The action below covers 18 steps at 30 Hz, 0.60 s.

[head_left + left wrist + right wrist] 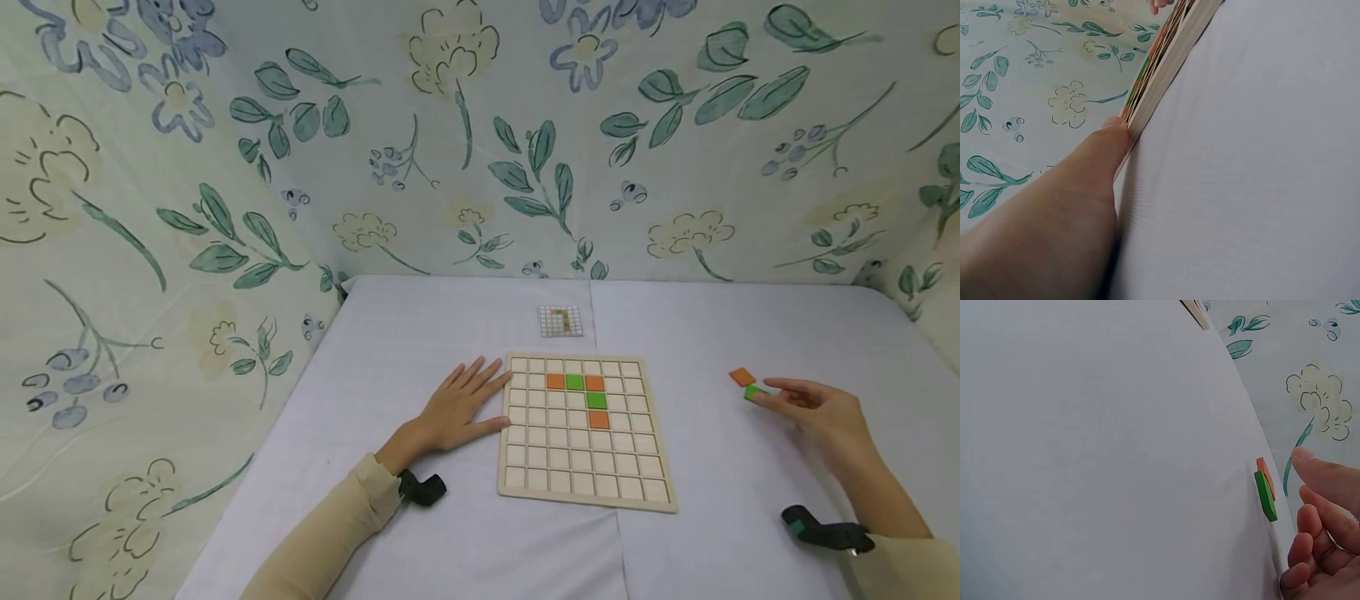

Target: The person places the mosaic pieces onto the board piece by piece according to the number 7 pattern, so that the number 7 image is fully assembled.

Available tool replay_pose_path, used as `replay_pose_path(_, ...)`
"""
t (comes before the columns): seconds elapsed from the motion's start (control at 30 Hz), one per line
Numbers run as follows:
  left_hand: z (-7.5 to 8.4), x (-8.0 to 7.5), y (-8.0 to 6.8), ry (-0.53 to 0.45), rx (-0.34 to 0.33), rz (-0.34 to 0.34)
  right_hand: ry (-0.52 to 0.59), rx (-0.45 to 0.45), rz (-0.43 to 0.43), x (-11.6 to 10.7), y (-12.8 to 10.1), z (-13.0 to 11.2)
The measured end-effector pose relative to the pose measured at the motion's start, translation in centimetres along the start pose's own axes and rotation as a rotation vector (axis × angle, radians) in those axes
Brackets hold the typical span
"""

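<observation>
A wooden grid board lies on the white cloth, with orange tiles and green tiles in some of its squares. My left hand is spread beside the board, its fingertips and thumb touching the left edge. In the left wrist view, the thumb meets the board's side. Off to the right, a loose green tile and a loose orange tile lie close together. My right hand is just right of them, thumb and forefinger apart; in the right wrist view it holds nothing.
Behind the board lies a small card printed with a coloured grid. White cloth covers the table, and flowered fabric hangs behind it and at the sides. A dark wrist strap is on each arm.
</observation>
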<state>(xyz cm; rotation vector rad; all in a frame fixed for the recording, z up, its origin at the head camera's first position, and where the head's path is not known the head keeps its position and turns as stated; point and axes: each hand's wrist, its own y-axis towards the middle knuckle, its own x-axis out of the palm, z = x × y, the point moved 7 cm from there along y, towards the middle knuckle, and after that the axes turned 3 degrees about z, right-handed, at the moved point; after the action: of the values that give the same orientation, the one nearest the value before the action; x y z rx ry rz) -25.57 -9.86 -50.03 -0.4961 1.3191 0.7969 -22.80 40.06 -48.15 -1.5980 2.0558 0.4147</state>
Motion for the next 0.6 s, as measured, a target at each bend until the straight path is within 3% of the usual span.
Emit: replay_pose_path(0.6, 0.00, 0.02, 0.09, -0.004, -0.001, 0.008, -0.126, -0.025, 0.010, 0.51, 0.74, 1.13)
